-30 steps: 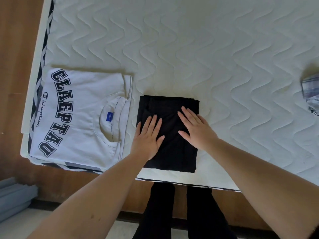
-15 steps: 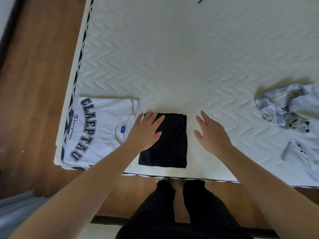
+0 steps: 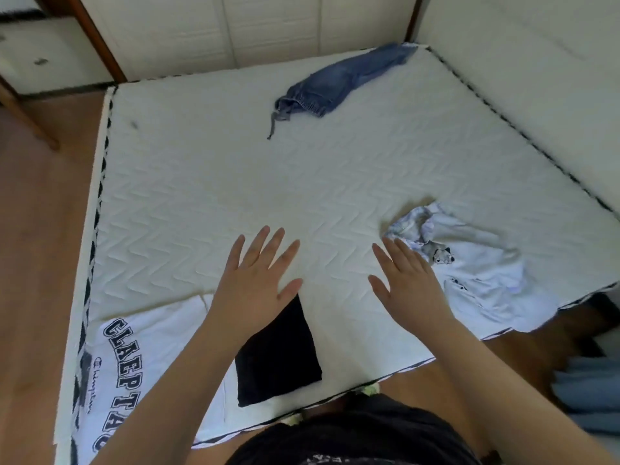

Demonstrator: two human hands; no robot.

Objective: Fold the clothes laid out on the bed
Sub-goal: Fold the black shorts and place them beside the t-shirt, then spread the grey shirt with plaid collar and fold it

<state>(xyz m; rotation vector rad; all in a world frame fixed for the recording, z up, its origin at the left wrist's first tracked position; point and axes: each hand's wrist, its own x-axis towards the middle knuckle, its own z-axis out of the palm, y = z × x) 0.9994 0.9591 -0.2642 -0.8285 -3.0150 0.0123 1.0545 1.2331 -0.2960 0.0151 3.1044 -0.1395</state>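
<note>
A folded black garment lies at the near edge of the white mattress. Left of it lies a folded white T-shirt with dark block letters. My left hand hovers flat with fingers spread over the black garment's far end, holding nothing. My right hand is also flat and spread, above bare mattress to the right of the black garment. A crumpled pale printed shirt lies just right of my right hand. Blue jeans lie bunched at the far side.
The bed meets a white wall on the right and white cupboard doors at the far end. Wooden floor runs along the left side, with a wooden leg there. Blue fabric lies on the floor at right.
Both hands have lifted off the black garment and moved away from me. The view has tilted up, bringing the jeans, wall and cupboards into sight.
</note>
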